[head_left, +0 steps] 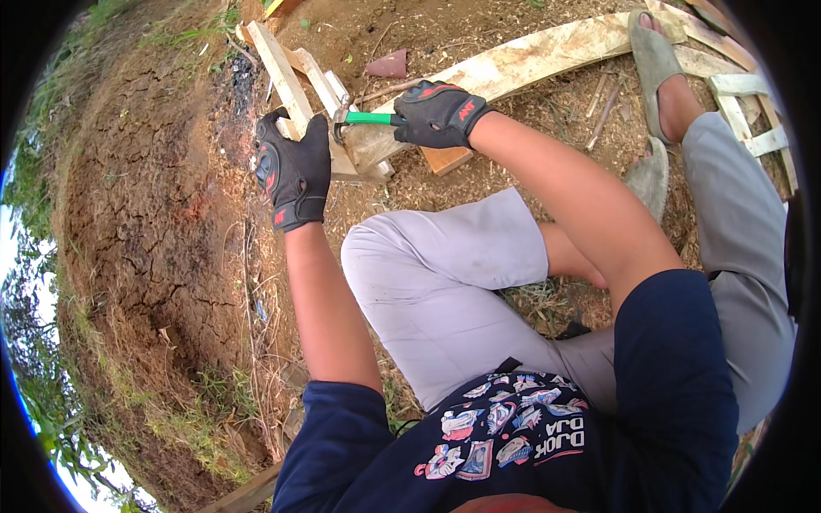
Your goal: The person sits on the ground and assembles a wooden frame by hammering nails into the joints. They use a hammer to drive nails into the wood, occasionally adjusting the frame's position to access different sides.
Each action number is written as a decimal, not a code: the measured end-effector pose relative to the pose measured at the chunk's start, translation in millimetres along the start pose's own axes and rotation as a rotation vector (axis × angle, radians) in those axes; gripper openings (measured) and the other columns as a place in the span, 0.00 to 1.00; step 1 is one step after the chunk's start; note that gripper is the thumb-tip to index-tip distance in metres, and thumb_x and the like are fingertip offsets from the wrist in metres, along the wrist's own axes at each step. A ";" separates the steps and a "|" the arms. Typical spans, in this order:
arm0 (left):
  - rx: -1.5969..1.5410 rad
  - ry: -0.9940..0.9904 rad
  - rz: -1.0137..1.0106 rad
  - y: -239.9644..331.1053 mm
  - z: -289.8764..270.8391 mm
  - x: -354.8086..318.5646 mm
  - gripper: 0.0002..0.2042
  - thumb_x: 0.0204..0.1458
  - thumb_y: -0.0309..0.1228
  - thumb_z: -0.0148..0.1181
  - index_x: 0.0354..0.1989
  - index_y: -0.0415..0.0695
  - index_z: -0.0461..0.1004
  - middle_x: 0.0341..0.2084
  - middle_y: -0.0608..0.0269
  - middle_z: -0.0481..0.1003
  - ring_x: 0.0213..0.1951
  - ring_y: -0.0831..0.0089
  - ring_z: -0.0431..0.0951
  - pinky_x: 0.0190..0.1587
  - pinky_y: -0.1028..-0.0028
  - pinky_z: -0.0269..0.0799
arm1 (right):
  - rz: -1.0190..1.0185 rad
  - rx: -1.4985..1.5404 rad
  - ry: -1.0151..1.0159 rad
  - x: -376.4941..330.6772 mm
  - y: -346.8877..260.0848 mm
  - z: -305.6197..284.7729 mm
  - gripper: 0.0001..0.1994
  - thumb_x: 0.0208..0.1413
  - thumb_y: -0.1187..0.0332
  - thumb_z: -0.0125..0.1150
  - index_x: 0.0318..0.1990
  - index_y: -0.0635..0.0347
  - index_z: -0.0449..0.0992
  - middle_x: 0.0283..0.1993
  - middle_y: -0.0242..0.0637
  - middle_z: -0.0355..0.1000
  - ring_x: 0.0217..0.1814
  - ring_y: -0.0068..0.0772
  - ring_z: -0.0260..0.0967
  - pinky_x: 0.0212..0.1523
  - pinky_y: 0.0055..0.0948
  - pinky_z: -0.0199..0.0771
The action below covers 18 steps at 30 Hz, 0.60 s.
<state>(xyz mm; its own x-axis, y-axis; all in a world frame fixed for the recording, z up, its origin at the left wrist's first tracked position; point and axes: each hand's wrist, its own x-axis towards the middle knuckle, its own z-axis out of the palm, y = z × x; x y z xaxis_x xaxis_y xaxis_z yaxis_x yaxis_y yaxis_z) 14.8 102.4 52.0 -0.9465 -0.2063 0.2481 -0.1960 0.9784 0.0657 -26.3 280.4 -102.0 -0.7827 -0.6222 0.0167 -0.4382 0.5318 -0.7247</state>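
Near the foot of a cracked earth bank [154, 214], a hammer [370, 119] is gripped by its green handle in the gloved right hand [440, 115], and its head is held just beside the thumb of the gloved left hand [295, 167], which is clamped on a pale wooden frame [286, 77]. The hands are set apart, with the hammer between them. With the head so near, the left thumb could be struck if a blow were misjudged or the handle twisted in the glove. The frame might also be shifted or tipped, since only one hand is seen to steady it over loose, uneven ground [479, 30], and the timber could be split if it were hit close to an end. A long plank [547, 64], whose near end is overlapped by this work, might be jarred too. The left fingertips are hidden, so whether a nail is pinched there cannot be told. The hammer's striking face is hard to make out, the join of plank and frame is partly covered, and slatted woodwork [767, 141] is cut off by the dark rim.
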 end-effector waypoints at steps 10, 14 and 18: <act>-0.022 -0.004 0.032 -9.9 5.4 3.5 0.31 0.51 0.48 0.72 0.58 0.40 0.73 0.48 0.45 0.80 0.49 0.49 0.83 0.52 0.55 0.76 | -0.030 0.108 -0.184 25.4 22.7 -39.1 0.19 0.57 0.53 0.69 0.45 0.59 0.81 0.33 0.42 0.77 0.32 0.41 0.77 0.35 0.44 0.79; -0.021 -0.012 0.017 -5.7 2.3 0.5 0.31 0.53 0.47 0.72 0.58 0.37 0.72 0.49 0.44 0.78 0.49 0.47 0.82 0.53 0.54 0.76 | 0.117 0.424 -0.383 43.9 30.5 -55.1 0.23 0.57 0.60 0.73 0.55 0.53 0.70 0.23 0.31 0.67 0.17 0.27 0.62 0.17 0.33 0.63; -0.012 0.003 0.038 -7.7 4.2 -0.6 0.32 0.53 0.46 0.72 0.59 0.37 0.71 0.48 0.43 0.79 0.49 0.47 0.82 0.53 0.54 0.76 | 0.163 0.517 -0.495 51.6 36.3 -56.7 0.27 0.57 0.63 0.73 0.60 0.53 0.67 0.21 0.29 0.64 0.16 0.24 0.58 0.17 0.31 0.58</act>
<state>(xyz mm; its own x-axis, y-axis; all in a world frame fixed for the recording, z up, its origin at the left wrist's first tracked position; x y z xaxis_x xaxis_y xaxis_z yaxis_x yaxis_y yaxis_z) 15.7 95.0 47.3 -0.9526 -0.1687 0.2532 -0.1565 0.9854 0.0678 -107.6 300.2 -88.3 -0.4749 -0.8102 -0.3437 0.0267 0.3771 -0.9258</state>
